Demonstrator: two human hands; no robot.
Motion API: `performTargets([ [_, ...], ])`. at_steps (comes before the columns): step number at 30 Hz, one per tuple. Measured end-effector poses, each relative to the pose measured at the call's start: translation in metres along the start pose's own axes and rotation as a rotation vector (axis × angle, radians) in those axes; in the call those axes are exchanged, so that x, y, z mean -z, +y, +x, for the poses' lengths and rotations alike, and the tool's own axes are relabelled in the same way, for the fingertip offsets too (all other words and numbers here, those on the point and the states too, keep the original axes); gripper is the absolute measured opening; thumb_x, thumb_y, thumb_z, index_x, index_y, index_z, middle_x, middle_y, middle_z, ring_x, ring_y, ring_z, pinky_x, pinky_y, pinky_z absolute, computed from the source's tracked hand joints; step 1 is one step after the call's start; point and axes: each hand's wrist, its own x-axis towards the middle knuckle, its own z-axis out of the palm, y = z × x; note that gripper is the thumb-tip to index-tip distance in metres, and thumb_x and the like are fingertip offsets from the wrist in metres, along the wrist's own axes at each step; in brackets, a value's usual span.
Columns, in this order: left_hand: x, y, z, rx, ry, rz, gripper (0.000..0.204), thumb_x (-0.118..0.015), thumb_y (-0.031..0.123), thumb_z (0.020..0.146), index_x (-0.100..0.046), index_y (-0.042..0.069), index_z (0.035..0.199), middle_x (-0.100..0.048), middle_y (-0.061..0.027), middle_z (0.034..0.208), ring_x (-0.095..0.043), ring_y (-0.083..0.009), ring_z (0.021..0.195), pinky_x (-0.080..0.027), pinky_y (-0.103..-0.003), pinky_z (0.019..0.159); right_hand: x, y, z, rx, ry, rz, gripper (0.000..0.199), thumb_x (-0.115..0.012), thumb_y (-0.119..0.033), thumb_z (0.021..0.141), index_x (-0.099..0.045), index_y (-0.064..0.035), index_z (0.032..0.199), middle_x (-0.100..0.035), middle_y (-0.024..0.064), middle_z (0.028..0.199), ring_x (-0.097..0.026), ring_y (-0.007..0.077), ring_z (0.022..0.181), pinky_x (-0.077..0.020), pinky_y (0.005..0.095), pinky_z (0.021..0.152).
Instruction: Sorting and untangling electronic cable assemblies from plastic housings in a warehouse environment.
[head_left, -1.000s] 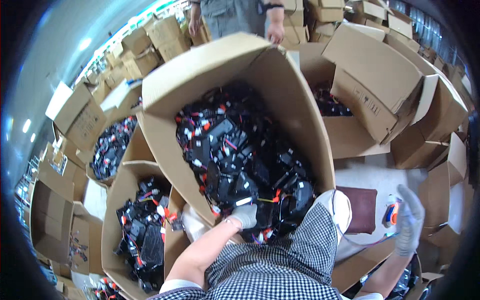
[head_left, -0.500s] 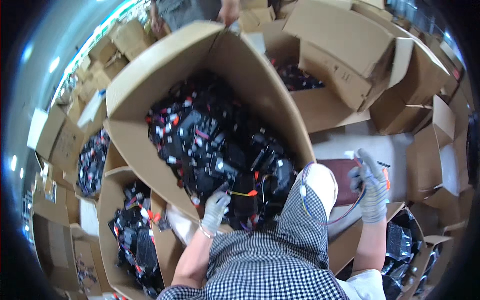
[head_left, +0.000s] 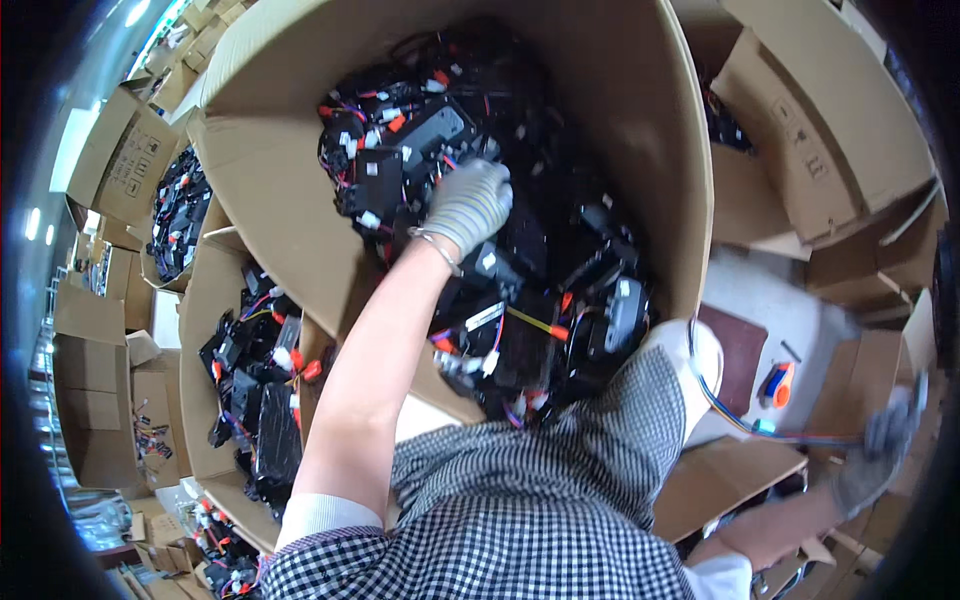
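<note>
My left hand (head_left: 468,205), in a grey striped glove, reaches into a big cardboard box (head_left: 270,200). Its fingers are curled down at a pile of black plastic modules (head_left: 525,345) with wires and white and orange connectors. What the fingers grip is hidden by the glove. Far to the right, my right hand (head_left: 885,450) is smeared by motion, gloved too. A thin multicoloured wire harness (head_left: 735,418) with a small green connector runs from it to beside my knee. One yellow wire (head_left: 530,320) with an orange connector lies on the pile.
A smaller carton (head_left: 205,380) of similar modules stands at the left. More cartons (head_left: 800,130) crowd the right and back. An orange-and-blue tape roll (head_left: 777,385) lies on the pale floor by a dark red board (head_left: 730,365).
My left hand has gone from the box's near side deeper into the pile. My right hand has swung outward and down to the right, drawing the wire harness along. The view has shifted.
</note>
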Motion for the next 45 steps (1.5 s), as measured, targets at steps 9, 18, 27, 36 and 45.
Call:
performTargets([
  [9, -0.091, -0.024, 0.027, 0.308, -0.296, 0.446, 0.055, -0.056, 0.021, 0.083, -0.040, 0.004, 0.133, -0.059, -0.0142, 0.116, -0.064, -0.0294, 0.094, -0.048, -0.044, 0.079, 0.085, -0.004, -0.078, 0.077, 0.745, -0.385, 0.046, -0.043, -0.028, 0.096, -0.042, -0.0058, 0.137, -0.042, 0.0110, 0.140, -0.050, 0.0190, 0.120, -0.0429, 0.0290, 0.097],
  [18, -0.049, -0.035, 0.008, 0.058, -0.227, 0.015, 0.025, -0.054, 0.025, 0.084, -0.064, 0.004, 0.091, -0.065, -0.0187, 0.096, -0.062, -0.0365, 0.093, -0.050, -0.044, 0.079, -0.044, 0.029, -0.054, -0.100, 0.357, -0.168, 0.053, -0.054, -0.035, 0.093, -0.046, 0.0024, 0.130, -0.035, -0.0088, 0.056, -0.027, 0.0000, 0.042, -0.0159, 0.0201, 0.039],
  [27, 0.031, 0.051, -0.073, 0.142, -0.192, -0.086, 0.031, -0.045, 0.037, 0.088, -0.067, 0.016, 0.078, -0.066, -0.0110, 0.085, -0.063, -0.0337, 0.081, -0.048, -0.046, 0.069, -0.116, 0.061, -0.075, -0.526, -0.074, -0.227, 0.033, -0.062, -0.029, 0.088, -0.064, 0.0003, 0.102, -0.061, 0.0006, 0.071, -0.054, 0.0089, 0.066, -0.0427, 0.0228, 0.060],
  [36, 0.006, 0.127, -0.149, -0.210, 0.309, 0.050, 0.024, -0.064, 0.028, 0.078, -0.059, 0.012, 0.062, -0.059, -0.0065, 0.066, -0.058, -0.0261, 0.063, -0.044, -0.041, 0.061, -0.261, 0.116, -0.089, -0.671, -0.341, -0.063, 0.025, -0.056, -0.026, 0.092, -0.061, -0.0022, 0.089, -0.058, 0.0029, 0.063, -0.050, 0.0079, 0.050, -0.0397, 0.0221, 0.046],
  [45, 0.069, 0.092, -0.096, 0.010, 0.795, -1.307, 0.014, -0.065, 0.011, 0.082, -0.054, 0.008, 0.090, -0.055, -0.0019, 0.098, -0.052, -0.0105, 0.085, -0.042, -0.026, 0.080, -0.309, 0.130, -0.083, -0.595, -0.472, 0.203, 0.035, -0.052, -0.017, 0.094, -0.049, -0.0042, 0.126, -0.065, 0.0068, 0.101, -0.055, 0.0063, 0.056, -0.0463, 0.0208, 0.050],
])
